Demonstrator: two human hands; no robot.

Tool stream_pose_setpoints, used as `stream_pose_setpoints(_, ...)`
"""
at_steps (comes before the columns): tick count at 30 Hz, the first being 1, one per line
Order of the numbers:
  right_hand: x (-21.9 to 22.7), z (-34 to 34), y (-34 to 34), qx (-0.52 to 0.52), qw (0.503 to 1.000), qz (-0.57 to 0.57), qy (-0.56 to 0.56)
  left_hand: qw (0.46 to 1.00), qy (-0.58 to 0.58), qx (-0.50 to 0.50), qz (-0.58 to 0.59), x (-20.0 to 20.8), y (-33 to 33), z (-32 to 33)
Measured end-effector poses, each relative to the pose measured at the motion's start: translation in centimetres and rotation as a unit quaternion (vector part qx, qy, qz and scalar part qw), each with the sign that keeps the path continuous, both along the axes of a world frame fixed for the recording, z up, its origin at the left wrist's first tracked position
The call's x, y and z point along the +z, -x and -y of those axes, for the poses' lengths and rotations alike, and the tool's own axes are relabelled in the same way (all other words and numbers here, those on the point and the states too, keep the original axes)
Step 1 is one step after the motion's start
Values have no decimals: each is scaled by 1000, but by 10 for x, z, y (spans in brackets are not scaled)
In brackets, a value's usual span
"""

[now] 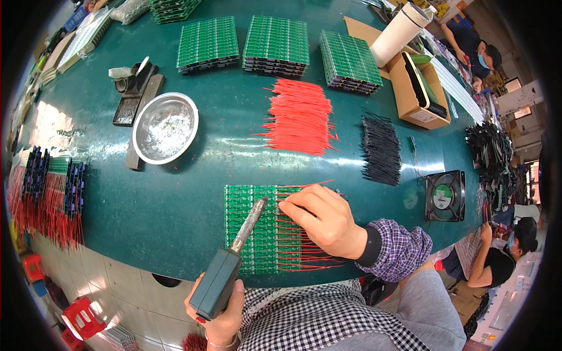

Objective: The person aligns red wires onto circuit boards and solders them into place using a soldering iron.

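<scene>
My left hand (219, 327) is wrapped around the dark grey handle of a soldering iron (216, 285). The iron's worn metal shaft slants up and right, its tip over a green circuit board panel (235, 202) at the table's near edge. Close beside the tip, my right hand (328, 222) has thumb and forefinger pinched on a thin red wire, whose held end is mostly hidden by the fingers. Red wires (293, 253) lie in rows across the panel's right part, some passing under my right hand.
Beyond the panel lie a red wire pile (297, 117) and a black wire pile (380, 149). Board stacks (276, 41) stand behind. Left are a metal bowl (135, 133) and wired boards (55, 184); right, a fan (445, 196) and cardboard box (432, 119). People (497, 257) sit at right.
</scene>
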State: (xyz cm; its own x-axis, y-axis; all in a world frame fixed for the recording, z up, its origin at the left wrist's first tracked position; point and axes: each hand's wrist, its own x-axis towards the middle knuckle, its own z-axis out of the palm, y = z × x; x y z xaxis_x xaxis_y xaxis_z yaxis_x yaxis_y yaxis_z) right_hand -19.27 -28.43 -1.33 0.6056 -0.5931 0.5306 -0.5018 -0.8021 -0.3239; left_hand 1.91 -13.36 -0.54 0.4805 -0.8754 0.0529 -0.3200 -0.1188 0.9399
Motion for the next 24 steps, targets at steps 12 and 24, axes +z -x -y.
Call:
stream_pose_setpoints(12,-5,-2,1,5,999,-25,-29,999,-11,-33,-5,-2,-3,-1)
stream_pose_setpoints(24,-6,-1,1,3,999,-36,-25,998,-29,-60,19,3,-2,1)
